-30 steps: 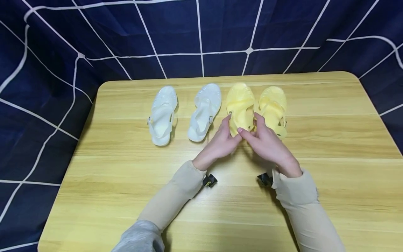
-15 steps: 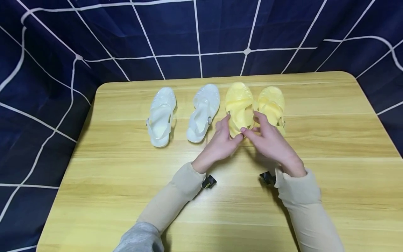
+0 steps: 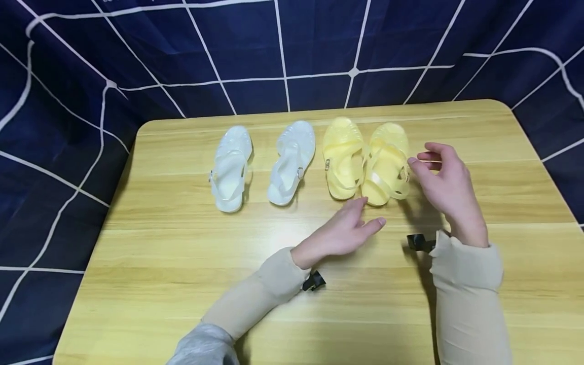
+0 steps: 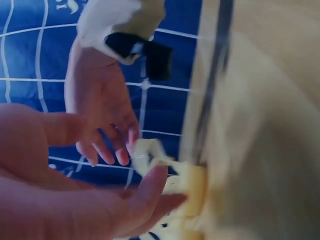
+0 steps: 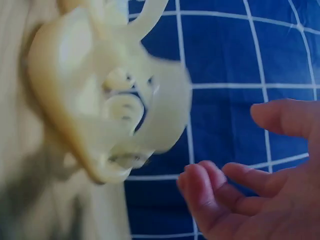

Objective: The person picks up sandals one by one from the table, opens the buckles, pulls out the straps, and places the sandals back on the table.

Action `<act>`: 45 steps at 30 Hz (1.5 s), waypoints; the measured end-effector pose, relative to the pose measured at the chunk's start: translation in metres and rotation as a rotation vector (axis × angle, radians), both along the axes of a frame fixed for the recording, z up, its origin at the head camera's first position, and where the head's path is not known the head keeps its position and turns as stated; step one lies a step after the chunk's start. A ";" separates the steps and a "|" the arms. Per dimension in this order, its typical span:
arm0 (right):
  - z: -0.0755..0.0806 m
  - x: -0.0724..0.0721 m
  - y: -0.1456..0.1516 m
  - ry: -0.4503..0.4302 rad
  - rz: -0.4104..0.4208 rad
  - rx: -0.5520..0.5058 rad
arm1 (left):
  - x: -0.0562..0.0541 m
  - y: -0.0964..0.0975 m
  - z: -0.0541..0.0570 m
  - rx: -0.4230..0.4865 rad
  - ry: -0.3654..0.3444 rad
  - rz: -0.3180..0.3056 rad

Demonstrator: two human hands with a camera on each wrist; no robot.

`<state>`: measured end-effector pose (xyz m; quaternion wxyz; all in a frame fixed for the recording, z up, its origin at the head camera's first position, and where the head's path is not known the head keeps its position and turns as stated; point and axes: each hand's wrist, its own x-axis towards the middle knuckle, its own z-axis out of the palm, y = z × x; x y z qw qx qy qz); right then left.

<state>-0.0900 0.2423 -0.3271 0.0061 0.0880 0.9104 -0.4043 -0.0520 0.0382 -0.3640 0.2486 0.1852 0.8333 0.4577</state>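
Observation:
Two pale yellow sandals stand side by side near the table's back edge: the left yellow sandal [image 3: 341, 136] and the right yellow sandal [image 3: 376, 193], whose heel sits slightly nearer me. Just in front of their heels, my left hand [image 3: 339, 230] has its fingers extended and thumb apart, its fingertips right by the right sandal's heel. To the right of that sandal, my right hand [image 3: 451, 185] is raised with loosely bent fingers and holds nothing. The right wrist view shows a gap between the right hand [image 5: 265, 195] and the yellow sandal [image 5: 67, 75] with its heel strap.
Left of the yellow pair lie two white sandals, the outer white sandal [image 3: 230, 175] and the inner white sandal [image 3: 298, 137], each with a side buckle. They rest on a wooden table [image 3: 182, 284]. A dark blue curtain [image 3: 246, 50] with white lines hangs behind and beside it.
Both hands have let go of the left yellow sandal. My right hand has moved right, past the right sandal; my left hand has drawn back toward me and slightly right.

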 end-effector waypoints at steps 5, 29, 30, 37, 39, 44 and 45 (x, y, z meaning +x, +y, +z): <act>-0.012 -0.005 0.015 -0.166 0.058 -0.073 | -0.003 0.018 -0.010 -0.015 -0.067 0.059; -0.047 -0.004 0.055 -0.252 0.105 -0.178 | -0.028 0.064 -0.018 -0.064 -0.075 0.146; -0.047 -0.004 0.055 -0.251 0.103 -0.172 | -0.030 0.065 -0.018 -0.058 -0.074 0.150; -0.046 -0.004 0.049 -0.300 0.108 -0.176 | -0.040 0.065 -0.020 -0.003 -0.079 0.160; -0.046 -0.004 0.049 -0.323 0.098 -0.177 | -0.040 0.066 -0.021 0.000 -0.084 0.160; -0.044 -0.003 0.052 -0.364 0.113 -0.183 | -0.040 0.068 -0.023 0.008 -0.077 0.167; -0.043 -0.003 0.052 -0.373 0.121 -0.179 | -0.040 0.068 -0.023 0.009 -0.071 0.167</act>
